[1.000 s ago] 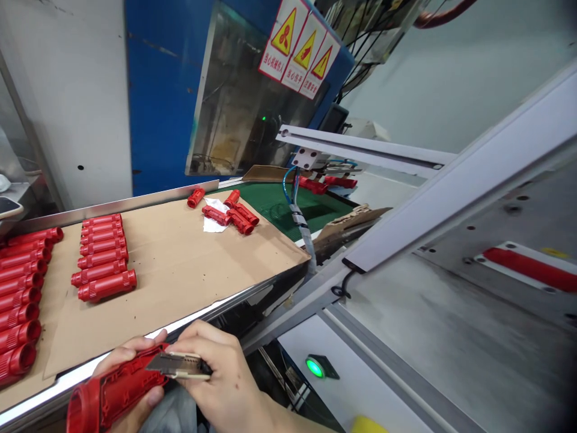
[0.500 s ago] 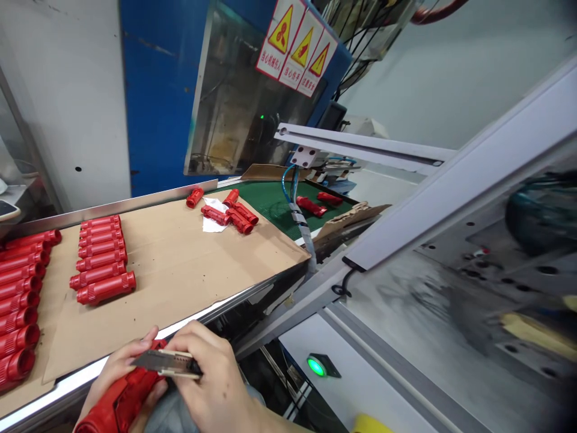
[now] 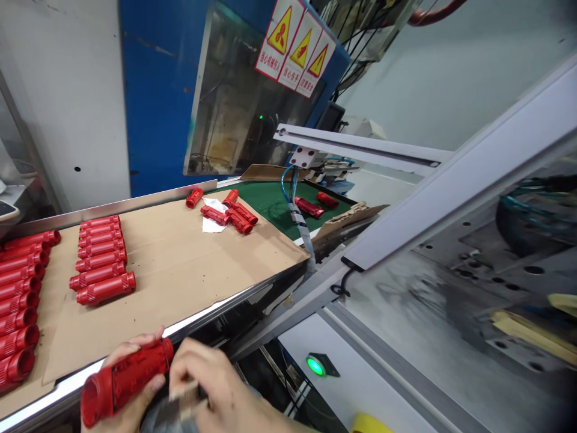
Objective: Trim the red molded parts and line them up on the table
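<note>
My left hand (image 3: pixel 130 415) is closed around a red plastic tube (image 3: pixel 128 380), which looks like a flashlight body. The tube lies tilted, its wide open end toward me at the lower left. Just right of its far end, my right hand (image 3: pixel 216 385) grips a utility knife (image 3: pixel 183 404). The knife is blurred by motion; its blade points down and left, apart from the tube. Both hands are in front of the table's near edge.
Matching red tubes lie in rows on cardboard (image 3: pixel 166 270) at left. Several loose ones (image 3: pixel 240 220) rest near white paper (image 3: pixel 211 224). Beyond is a green conveyor belt (image 3: pixel 270 207) with two tubes. A slanted metal beam (image 3: pixel 406 180) and a green-lit button (image 3: pixel 315 365) stand at right.
The knife has moved down and off the tube with my right hand. My left hand has raised and turned the tube, so its wide open end now shows.
</note>
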`<state>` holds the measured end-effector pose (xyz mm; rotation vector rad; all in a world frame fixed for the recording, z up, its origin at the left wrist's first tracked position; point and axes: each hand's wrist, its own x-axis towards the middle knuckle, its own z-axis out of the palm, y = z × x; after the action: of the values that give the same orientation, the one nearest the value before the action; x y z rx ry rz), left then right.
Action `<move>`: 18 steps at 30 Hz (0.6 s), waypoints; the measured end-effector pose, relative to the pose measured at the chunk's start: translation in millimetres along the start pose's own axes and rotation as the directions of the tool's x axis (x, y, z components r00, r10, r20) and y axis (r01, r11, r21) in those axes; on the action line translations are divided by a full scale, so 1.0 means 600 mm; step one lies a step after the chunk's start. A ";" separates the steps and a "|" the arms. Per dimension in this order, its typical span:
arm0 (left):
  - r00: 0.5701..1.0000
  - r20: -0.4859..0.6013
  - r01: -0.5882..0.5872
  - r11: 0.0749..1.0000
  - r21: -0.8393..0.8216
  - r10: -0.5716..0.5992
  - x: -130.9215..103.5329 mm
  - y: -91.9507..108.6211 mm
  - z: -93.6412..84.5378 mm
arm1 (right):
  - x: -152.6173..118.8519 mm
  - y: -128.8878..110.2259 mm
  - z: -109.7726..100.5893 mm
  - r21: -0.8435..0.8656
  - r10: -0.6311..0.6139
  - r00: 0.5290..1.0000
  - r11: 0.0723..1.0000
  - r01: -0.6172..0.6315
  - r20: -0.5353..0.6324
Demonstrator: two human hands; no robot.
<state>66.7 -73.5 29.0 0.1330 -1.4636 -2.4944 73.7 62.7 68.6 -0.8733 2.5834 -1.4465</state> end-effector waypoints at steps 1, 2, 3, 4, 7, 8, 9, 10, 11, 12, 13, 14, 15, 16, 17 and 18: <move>0.999 -0.008 0.036 0.999 -0.012 -0.036 0.003 -0.004 -0.004 | -0.006 0.008 0.006 0.057 -0.002 0.996 0.998 -0.003 0.084; 0.996 -0.007 0.087 0.995 -0.044 -0.087 0.006 -0.008 -0.010 | -0.012 0.016 0.012 0.114 -0.006 0.988 0.993 -0.012 0.153; 0.991 0.000 0.131 0.989 -0.074 -0.131 0.008 -0.010 -0.015 | -0.017 0.022 0.016 0.158 -0.008 0.980 0.987 -0.024 0.200; 0.988 0.022 0.152 0.984 -0.095 -0.151 0.009 -0.010 -0.018 | -0.019 0.024 0.017 0.179 0.009 0.979 0.983 -0.047 0.206; 0.990 0.033 0.137 0.983 -0.119 -0.134 -0.001 0.000 -0.013 | -0.018 0.011 0.002 0.133 0.123 0.992 0.984 -0.117 -0.040; 0.992 0.015 0.128 0.986 -0.110 -0.127 -0.006 0.005 -0.006 | -0.015 0.002 -0.006 0.118 0.114 0.984 0.988 -0.098 -0.139; 0.993 -0.005 0.119 0.988 -0.100 -0.121 -0.011 0.010 0.001 | -0.012 -0.007 -0.013 0.102 0.083 0.971 0.993 -0.062 -0.224; 0.994 -0.019 0.108 0.989 -0.098 -0.110 -0.015 0.013 0.008 | -0.008 -0.015 -0.018 0.086 0.036 0.958 0.996 -0.012 -0.283; 0.995 -0.023 0.096 0.990 -0.099 -0.099 -0.018 0.015 0.015 | -0.004 -0.022 -0.022 0.072 -0.021 0.950 0.996 0.045 -0.312; 0.996 -0.013 0.082 0.991 -0.104 -0.084 -0.020 0.016 0.019 | -0.002 -0.026 -0.023 0.058 -0.069 0.945 0.994 0.092 -0.320; 0.997 -0.005 0.072 0.991 -0.110 -0.073 -0.021 0.016 0.021 | 0.001 -0.029 -0.022 0.046 -0.098 0.941 0.992 0.119 -0.322; 0.998 -0.002 0.068 0.991 -0.113 -0.069 -0.021 0.015 0.022 | 0.002 -0.031 -0.020 0.036 -0.116 0.940 0.990 0.134 -0.321; 0.997 -0.002 0.073 0.991 -0.109 -0.074 -0.021 0.014 0.020 | 0.003 -0.031 -0.019 0.029 -0.120 0.939 0.990 0.137 -0.322; 0.996 -0.006 0.085 0.992 -0.097 -0.086 -0.020 0.013 0.016 | 0.004 -0.032 -0.019 0.028 -0.110 0.939 0.992 0.126 -0.326; 0.995 -0.007 0.100 0.991 -0.085 -0.101 -0.019 0.012 0.011 | 0.005 -0.033 -0.020 0.037 -0.076 0.942 0.995 0.093 -0.326; 0.992 0.009 0.123 0.990 -0.069 -0.123 -0.019 0.011 0.006 | 0.006 -0.035 -0.022 0.054 -0.026 0.948 0.998 0.045 -0.318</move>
<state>78.0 -70.4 36.1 0.2105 -1.4083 -2.6417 75.7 62.6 93.6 -0.7354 2.7363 -1.8002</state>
